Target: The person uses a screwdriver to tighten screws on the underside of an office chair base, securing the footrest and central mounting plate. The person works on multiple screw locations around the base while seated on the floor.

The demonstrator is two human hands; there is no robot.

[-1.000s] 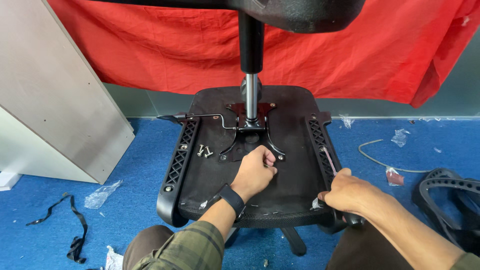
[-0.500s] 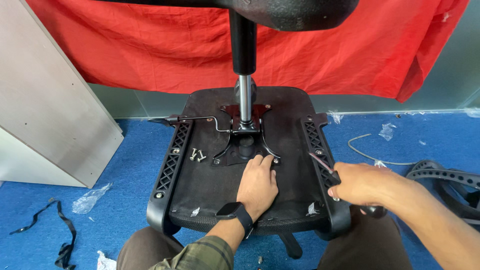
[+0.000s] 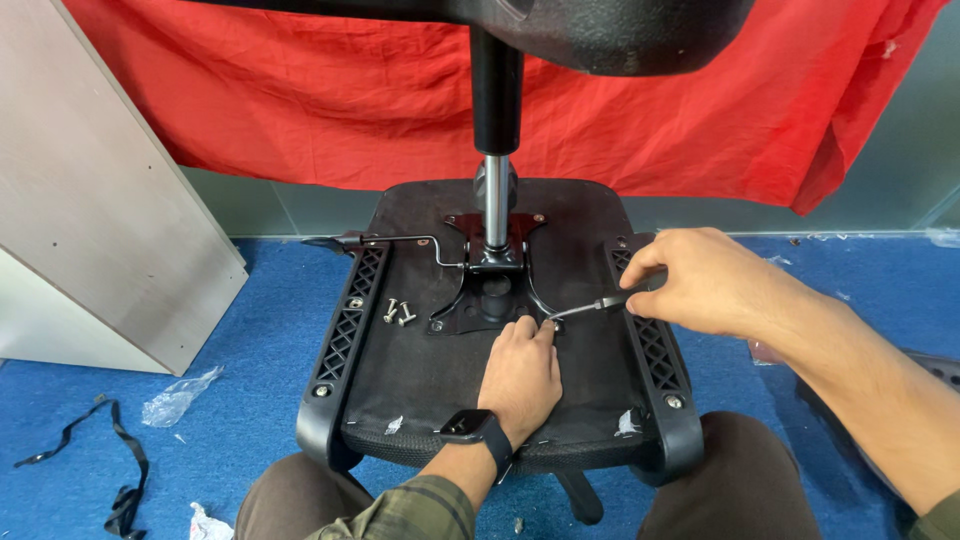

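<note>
Now an Allen key [image 3: 590, 303] is being pinched in the right grip [image 3: 700, 280], its tip at a corner of the metal plate [image 3: 490, 300]. Beside that corner, the left grip [image 3: 520, 375] is being pressed, unclenched, onto the upturned chair seat [image 3: 430, 370]. 2 screws [image 3: 398, 312] are lying left of the plate.

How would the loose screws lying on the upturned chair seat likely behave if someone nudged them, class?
The loose screws look small and metallic, so probably light and rigid. Their round shanks suggest they would roll in an arc. The chair seat looks fabric-covered and fairly level, which may slow them.
</note>
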